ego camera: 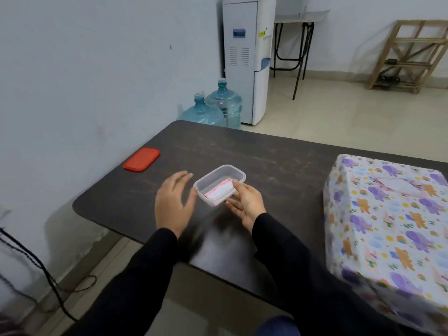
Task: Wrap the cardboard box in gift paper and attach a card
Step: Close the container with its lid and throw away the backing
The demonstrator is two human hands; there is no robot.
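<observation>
A large box wrapped in animal-print gift paper (388,221) stands on the right side of the dark table (266,156). Near the table's middle sits a small clear plastic container (219,174) with a pink-edged white card (219,190) lying inside it. My right hand (247,204) holds the container's near right rim, thumb over the edge next to the card. My left hand (175,202) hovers just left of the container with fingers spread and relaxed, blurred by motion and holding nothing.
A red container lid (141,159) lies at the table's far left corner. Behind the table stand two water jugs (213,107), a white water dispenser (247,59), a folding table and a wooden rack (407,54). Black cables hang at the lower left.
</observation>
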